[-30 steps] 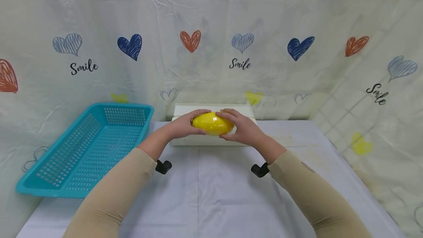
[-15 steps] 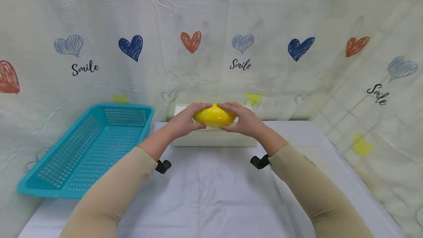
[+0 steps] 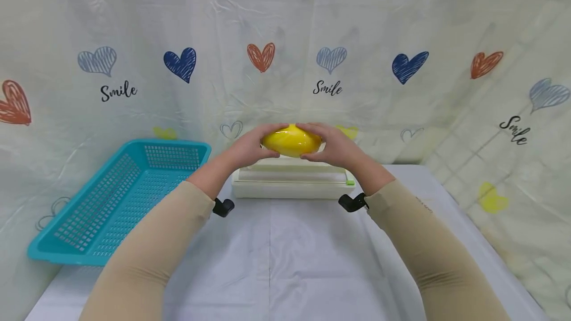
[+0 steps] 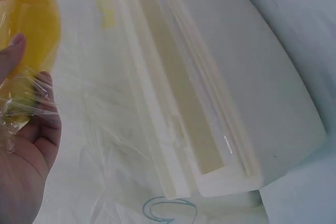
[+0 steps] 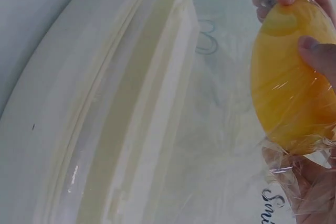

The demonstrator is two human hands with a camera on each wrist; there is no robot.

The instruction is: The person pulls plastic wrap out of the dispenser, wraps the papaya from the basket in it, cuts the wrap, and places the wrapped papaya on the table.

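Observation:
A glossy yellow mango-shaped fruit (image 3: 292, 141) is held up between both hands, over the back of the table. My left hand (image 3: 250, 147) grips its left end, thumb on the near side and fingers on the far side. At the other end my right hand (image 3: 341, 148) grips it the same way. Clear cling film (image 5: 286, 169) wraps the fruit, with crumpled folds gathered at its ends in both wrist views. Below and behind the hands stands a white cling film dispenser (image 3: 290, 191), a green slider (image 3: 350, 182) at its right end. Its upper back part is hidden by the hands.
To the left lies a turquoise plastic basket (image 3: 67, 257) with perforated walls. A white cloth (image 3: 272, 261) covers the table. Behind it hangs a pale curtain (image 3: 285, 14) printed with hearts and "Smile" lettering.
Both hands have lifted the fruit higher in the head view, away from the dispenser's front. More of the dispenser, including its green slider, now shows. The grip looks the same throughout.

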